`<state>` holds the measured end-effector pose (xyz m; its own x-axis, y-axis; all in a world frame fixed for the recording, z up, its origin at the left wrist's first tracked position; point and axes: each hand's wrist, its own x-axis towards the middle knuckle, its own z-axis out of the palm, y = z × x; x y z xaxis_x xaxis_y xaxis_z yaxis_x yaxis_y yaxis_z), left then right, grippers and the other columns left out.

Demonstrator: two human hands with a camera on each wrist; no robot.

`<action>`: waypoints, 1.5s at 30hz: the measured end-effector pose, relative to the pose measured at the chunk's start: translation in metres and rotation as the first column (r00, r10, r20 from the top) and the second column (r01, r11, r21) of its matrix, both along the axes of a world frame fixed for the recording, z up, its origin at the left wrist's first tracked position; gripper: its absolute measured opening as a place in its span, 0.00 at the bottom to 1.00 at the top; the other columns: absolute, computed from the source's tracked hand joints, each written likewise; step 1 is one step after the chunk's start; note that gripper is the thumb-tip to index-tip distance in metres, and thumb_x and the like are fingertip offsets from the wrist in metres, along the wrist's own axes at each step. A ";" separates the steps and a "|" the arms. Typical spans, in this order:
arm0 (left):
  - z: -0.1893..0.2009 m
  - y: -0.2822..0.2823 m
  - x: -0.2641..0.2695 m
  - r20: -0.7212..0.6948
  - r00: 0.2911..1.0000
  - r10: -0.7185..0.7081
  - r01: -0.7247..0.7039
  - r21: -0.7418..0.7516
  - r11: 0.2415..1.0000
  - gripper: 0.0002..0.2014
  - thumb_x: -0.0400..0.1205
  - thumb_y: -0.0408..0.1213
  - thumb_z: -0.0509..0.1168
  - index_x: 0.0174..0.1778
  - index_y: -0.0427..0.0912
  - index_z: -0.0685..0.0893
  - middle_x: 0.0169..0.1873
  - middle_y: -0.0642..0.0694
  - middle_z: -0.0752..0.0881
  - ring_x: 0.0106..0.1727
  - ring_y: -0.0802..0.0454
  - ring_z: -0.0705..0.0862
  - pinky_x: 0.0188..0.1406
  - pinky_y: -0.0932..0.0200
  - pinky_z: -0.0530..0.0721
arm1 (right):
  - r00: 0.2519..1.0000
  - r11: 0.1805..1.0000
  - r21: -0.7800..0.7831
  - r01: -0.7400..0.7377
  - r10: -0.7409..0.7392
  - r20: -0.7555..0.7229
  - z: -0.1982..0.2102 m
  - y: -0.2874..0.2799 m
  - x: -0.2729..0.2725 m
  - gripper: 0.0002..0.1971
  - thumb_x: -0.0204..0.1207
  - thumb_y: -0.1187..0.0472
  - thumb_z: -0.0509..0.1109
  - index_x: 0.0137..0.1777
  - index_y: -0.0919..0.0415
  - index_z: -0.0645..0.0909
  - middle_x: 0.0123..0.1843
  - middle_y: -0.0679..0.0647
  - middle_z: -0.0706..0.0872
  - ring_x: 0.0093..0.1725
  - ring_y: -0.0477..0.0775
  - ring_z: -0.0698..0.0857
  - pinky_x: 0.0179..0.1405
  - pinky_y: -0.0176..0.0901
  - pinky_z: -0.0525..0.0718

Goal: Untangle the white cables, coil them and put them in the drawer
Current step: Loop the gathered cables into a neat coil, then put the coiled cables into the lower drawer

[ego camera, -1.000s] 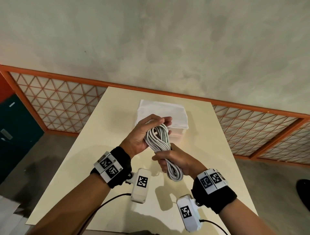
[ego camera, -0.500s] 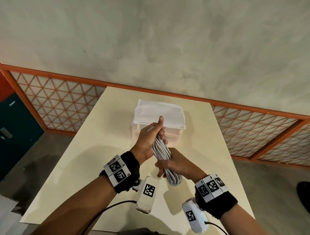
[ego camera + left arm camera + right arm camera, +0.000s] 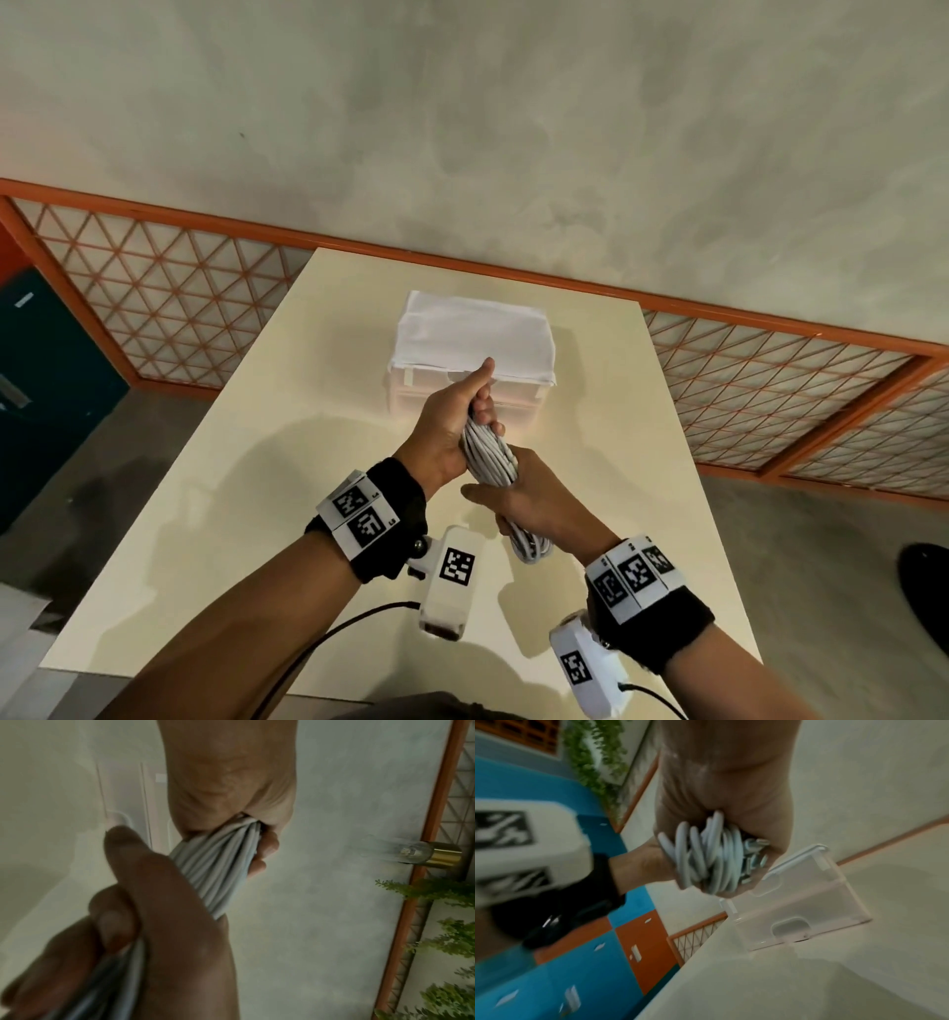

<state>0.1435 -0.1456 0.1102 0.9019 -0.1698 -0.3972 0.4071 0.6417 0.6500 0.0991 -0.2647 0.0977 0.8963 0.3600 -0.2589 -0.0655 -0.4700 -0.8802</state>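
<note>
Head view first: both hands hold one bundle of coiled white cables [image 3: 489,455] above the table [image 3: 328,411], just in front of the drawer unit [image 3: 464,393], a small translucent box with a white cloth [image 3: 475,334] over its top. The left hand [image 3: 454,416] grips the bundle's far end, fingers curled round it and thumb pointing toward the drawer unit. The right hand [image 3: 534,496] is wrapped round the near part, and a loop end hangs out below it, on the side away from the drawer unit. The drawers look closed, so nothing is stowed yet.

Left wrist view: the strands [image 3: 218,870] run twisted between the two fists, the left hand's fingers [image 3: 120,882] folded over them and the right hand [image 3: 231,780] clamped on the other end. Part of the drawer unit's pale front shows behind, blurred.

Right wrist view: the right hand [image 3: 721,791] encloses the bundle [image 3: 706,858], with loop ends and several metal plugs [image 3: 754,854] sticking out toward the drawer unit [image 3: 800,902], whose front shows a finger notch.

My judgement of the risk: opening a drawer needs a free hand, and a one-handed hold on this springy, untied coil may let loops fan out and retangle. Protruding plugs could also catch on the drawer's edge going in.
</note>
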 end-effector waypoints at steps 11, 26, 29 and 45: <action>-0.006 0.003 0.003 0.151 0.986 -0.073 0.080 -0.041 0.996 0.18 0.73 0.50 0.70 0.25 0.44 0.73 0.18 0.52 0.70 0.19 0.57 0.73 0.25 0.61 0.81 | 0.990 0.977 0.210 -0.039 0.066 -0.124 0.004 -0.009 0.002 0.09 0.74 0.66 0.74 0.50 0.61 0.78 0.34 0.57 0.84 0.30 0.57 0.87 0.31 0.42 0.85; -0.061 -0.009 0.015 -0.120 0.981 -0.150 0.132 -0.145 0.981 0.22 0.81 0.55 0.63 0.27 0.43 0.78 0.19 0.49 0.79 0.25 0.53 0.81 0.34 0.60 0.84 | 0.992 0.999 -0.034 -0.032 0.027 -0.123 -0.032 -0.020 0.010 0.07 0.77 0.64 0.69 0.40 0.60 0.74 0.25 0.52 0.78 0.21 0.50 0.79 0.24 0.38 0.80; -0.080 -0.006 0.021 -0.166 0.982 -0.084 0.062 -0.134 0.989 0.30 0.82 0.63 0.54 0.43 0.37 0.86 0.39 0.41 0.90 0.44 0.45 0.89 0.53 0.49 0.83 | 0.985 1.000 -0.013 -0.002 0.000 -0.171 -0.040 -0.026 0.015 0.11 0.78 0.64 0.69 0.35 0.58 0.73 0.22 0.50 0.78 0.20 0.48 0.79 0.23 0.37 0.79; -0.135 -0.011 0.077 -0.287 0.945 0.157 -0.138 0.086 0.987 0.28 0.84 0.60 0.50 0.58 0.35 0.76 0.49 0.41 0.83 0.54 0.46 0.84 0.53 0.55 0.83 | 0.931 0.992 -0.002 0.129 -0.122 -0.345 -0.069 -0.065 0.027 0.09 0.79 0.65 0.68 0.37 0.62 0.74 0.24 0.54 0.77 0.19 0.45 0.78 0.23 0.35 0.78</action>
<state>0.2205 -0.1564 -0.0244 0.7582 -0.0094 -0.6520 0.4889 0.6699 0.5588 0.1263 -0.3300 0.0285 0.7920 0.2589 -0.5528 -0.4228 -0.4206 -0.8027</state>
